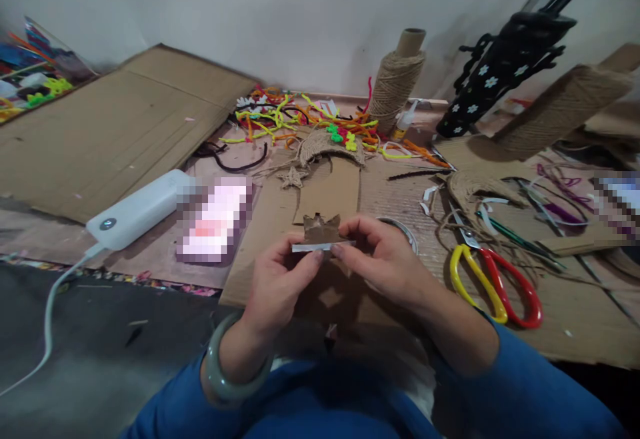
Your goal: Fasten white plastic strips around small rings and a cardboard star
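Note:
My left hand (280,279) and my right hand (385,259) are closed in a pinch on either side of a small brown cardboard piece (321,229) with a jagged, pointed upper edge. A narrow white strip (303,248), like tape, runs along its lower edge under both thumbs. My fingers hide the rest of its outline. Just beyond lies a cut cardboard sheet (330,192). A twine-wrapped star (292,178) and a twine-wrapped crescent (320,147) with small coloured flowers lie behind it. Partly behind my right hand is a round roll (407,232), probably tape.
Scissors (493,286) with yellow and red handles lie at right, near another twine crescent (475,189). Twine spools (397,82), a glue bottle (404,121) and a black flowered holder (493,79) stand behind. Left are a phone (215,219), a white corded device (140,209) and large cardboard (125,119).

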Available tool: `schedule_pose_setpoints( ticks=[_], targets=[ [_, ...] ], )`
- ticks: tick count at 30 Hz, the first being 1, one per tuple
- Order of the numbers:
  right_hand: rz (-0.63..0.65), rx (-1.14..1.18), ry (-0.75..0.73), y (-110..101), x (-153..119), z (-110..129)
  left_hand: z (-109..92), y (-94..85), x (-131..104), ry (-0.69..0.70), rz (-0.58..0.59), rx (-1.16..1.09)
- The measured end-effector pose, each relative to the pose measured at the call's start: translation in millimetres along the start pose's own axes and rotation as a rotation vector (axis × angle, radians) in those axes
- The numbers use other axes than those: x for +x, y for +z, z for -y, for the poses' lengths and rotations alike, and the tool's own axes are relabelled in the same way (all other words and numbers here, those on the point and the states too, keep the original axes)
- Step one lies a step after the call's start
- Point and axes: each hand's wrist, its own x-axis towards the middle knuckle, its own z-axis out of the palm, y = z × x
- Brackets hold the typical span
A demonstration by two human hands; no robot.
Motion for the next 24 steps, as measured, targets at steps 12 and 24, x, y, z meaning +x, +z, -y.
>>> schedule_pose_setpoints(
  ticks=[12,24],
  targets=[
    [0.117,0.018,0.048,0.7,-0.2,-0.5,0.8,-1.5,-1.2,-0.011,0.016,0.067],
    [0.153,0.142,0.13,-1.6,2.6,-2.3,-3.5,1.8,-1.2,-0.073,0.06,-0.035]
  ],
)
